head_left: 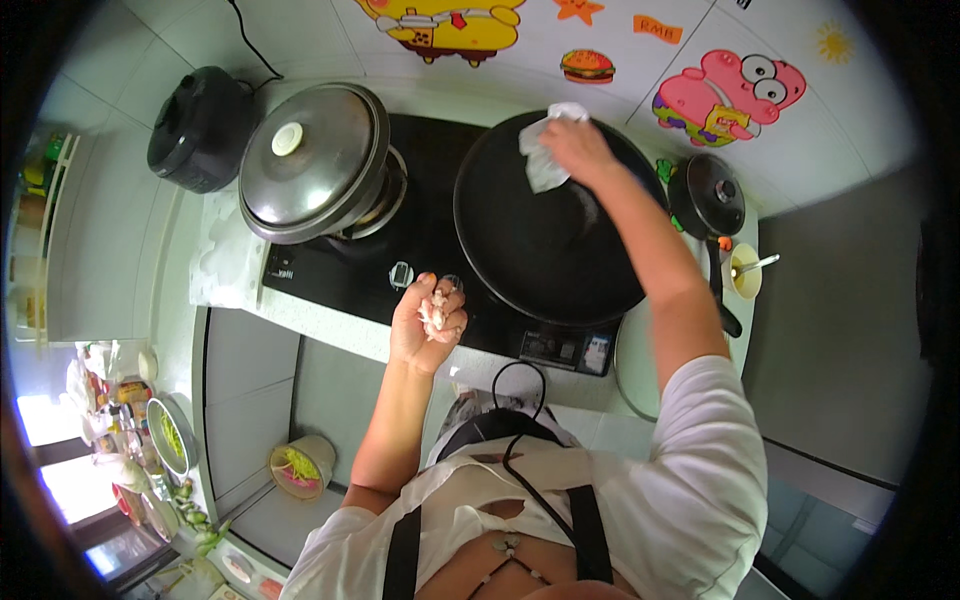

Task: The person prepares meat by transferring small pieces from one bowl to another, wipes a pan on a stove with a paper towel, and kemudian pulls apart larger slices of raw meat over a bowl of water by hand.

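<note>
White, crumpled tissue (543, 168) was bunched in the person's right hand (585, 152), that grip clamped on it at the far inside edge of a wide, round, black pan (520, 240). The pan sat on the right side of a black, glossy cooktop (435, 190) set into a pale, speckled counter (228, 245). Above the cooktop's front edge, left of the pan, the left hand (408, 335) was turned palm up, its grip curled closed around a small, pinkish-white clump (434, 314); from where I stood, I couldn't tell what it was. A silver, domed metal lid (315, 165) with a cream knob covered the wok on the left burner, and beside that stood a rounded, black electric cooker (203, 130). Right of the pan were a small, black, lidded saucepan (708, 195) and a cream-coloured bowl (744, 285) with a metal spoon (762, 264) in it.
</note>
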Demonstrator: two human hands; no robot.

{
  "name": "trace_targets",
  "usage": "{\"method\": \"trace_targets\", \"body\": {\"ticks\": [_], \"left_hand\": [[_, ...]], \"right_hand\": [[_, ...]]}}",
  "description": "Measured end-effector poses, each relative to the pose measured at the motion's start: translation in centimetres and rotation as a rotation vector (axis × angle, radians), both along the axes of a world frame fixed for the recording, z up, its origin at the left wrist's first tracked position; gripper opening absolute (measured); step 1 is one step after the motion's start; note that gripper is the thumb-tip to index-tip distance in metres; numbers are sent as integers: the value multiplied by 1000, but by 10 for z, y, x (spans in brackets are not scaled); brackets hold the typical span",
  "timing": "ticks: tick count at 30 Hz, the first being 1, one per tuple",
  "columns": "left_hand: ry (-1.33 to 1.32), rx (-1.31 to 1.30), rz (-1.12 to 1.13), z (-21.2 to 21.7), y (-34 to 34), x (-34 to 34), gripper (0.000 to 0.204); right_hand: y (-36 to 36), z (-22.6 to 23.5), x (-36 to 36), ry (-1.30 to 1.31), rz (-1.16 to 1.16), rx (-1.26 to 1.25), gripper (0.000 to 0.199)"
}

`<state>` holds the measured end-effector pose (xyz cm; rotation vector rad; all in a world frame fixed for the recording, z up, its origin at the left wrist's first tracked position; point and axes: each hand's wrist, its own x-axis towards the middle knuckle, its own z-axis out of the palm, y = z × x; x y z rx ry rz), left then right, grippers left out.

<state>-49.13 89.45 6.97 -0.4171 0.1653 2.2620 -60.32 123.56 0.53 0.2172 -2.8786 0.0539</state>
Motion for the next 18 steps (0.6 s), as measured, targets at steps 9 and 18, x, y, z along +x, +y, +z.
{"method": "trace_targets", "body": {"ticks": [9, 18], "left_hand": [[3, 17, -9, 3, 2, 2, 25], [11, 87, -65, 7, -3, -5, 19]], "right_hand": [[-8, 58, 105, -1228, 12, 92, 22], [-96, -6, 34, -524, 395, -584, 14]]}}
